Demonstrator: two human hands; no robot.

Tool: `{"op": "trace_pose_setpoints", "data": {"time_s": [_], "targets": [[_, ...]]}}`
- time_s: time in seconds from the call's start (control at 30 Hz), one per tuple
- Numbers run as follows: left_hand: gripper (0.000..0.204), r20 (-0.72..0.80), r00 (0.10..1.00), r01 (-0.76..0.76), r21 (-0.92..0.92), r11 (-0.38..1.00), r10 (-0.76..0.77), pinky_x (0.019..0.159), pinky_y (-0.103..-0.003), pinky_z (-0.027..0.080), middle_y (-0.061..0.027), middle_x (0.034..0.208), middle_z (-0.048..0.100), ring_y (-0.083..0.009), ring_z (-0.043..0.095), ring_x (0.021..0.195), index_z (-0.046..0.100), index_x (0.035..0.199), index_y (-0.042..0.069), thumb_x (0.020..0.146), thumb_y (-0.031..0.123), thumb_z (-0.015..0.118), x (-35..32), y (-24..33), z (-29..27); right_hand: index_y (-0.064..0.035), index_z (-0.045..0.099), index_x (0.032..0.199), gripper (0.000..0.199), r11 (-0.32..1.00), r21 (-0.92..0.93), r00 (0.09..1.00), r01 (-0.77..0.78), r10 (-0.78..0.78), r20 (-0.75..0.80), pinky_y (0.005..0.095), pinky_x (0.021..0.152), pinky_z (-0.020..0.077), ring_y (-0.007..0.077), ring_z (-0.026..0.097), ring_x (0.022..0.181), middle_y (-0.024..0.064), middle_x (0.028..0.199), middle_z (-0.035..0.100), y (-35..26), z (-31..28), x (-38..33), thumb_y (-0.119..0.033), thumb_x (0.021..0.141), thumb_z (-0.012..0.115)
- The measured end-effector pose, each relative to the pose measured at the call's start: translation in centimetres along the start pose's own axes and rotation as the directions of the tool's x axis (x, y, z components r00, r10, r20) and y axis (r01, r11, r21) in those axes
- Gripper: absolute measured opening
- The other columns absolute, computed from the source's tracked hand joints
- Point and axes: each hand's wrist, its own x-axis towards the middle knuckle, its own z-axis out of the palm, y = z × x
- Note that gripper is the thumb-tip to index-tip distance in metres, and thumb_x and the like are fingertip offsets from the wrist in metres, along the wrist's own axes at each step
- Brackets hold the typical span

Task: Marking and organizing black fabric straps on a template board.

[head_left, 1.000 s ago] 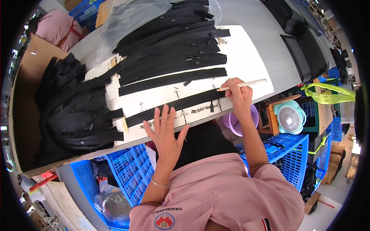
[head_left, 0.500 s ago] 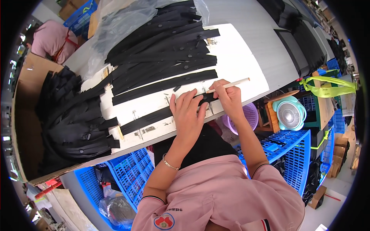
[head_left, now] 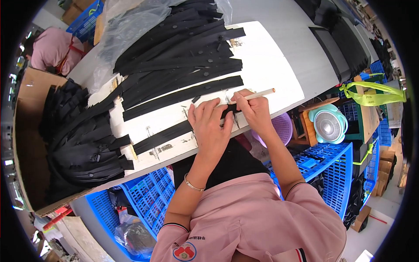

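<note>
My right hand (head_left: 254, 109) is closed round a white pencil (head_left: 265, 93), its rear end pointing right and its tip over a black fabric strip (head_left: 163, 136). That strip lies along the near edge of a white board (head_left: 279, 65). Flat across the strip rests my left hand (head_left: 208, 124), fingers stretched and slightly apart, covering its middle part. A second strip (head_left: 183, 97) lies just beyond, with a small black piece (head_left: 196, 99) near my left fingertips. Farther off, many overlapping black strips (head_left: 174, 48) cover the board.
At left stands a cardboard box (head_left: 26, 131) with black strips hanging in. Clear plastic sheeting (head_left: 126, 30) lies at the far side. Below the table are blue crates (head_left: 331, 174), a purple basket (head_left: 281, 131) and a turquoise fan (head_left: 328, 124). Another person (head_left: 56, 50) is at far left.
My right hand and the pencil have shifted slightly left along the strip. My left hand stays on the strip. The whole view has moved a little.
</note>
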Motion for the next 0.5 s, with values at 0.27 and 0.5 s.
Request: {"op": "trace_pose_setpoints", "data": {"time_s": [0.27,0.5], "targets": [[0.017,0.020,1.000,0.013,-0.010,1.000,-0.012,0.118,-0.054,0.027,-0.0061,0.118,0.069,-0.0267,0.059,0.119,0.072,0.098,0.006,0.083,0.013,0.078,0.1,0.2,0.2,0.0020,0.073,0.085,0.028,0.982,0.178,0.996,-0.068,0.076,-0.040,0.0245,0.060,0.0405,0.0064,0.052,0.064,0.0023,0.070,0.063,-0.1,-0.9,-0.7,-0.015,0.103,0.059],[0.019,0.039,0.999,0.025,-0.015,1.000,-0.025,0.119,-0.055,0.025,-0.0056,0.120,0.069,-0.0271,0.058,0.120,0.070,0.100,0.007,0.082,0.012,0.077,0.1,0.2,0.1,0.0011,0.071,0.084,0.027,0.998,0.058,0.997,0.024,-0.028,0.071,0.0313,0.056,0.0467,0.0139,0.064,0.060,0.0079,0.067,0.067,0.6,-0.9,-0.7,-0.018,0.100,0.061]]}}
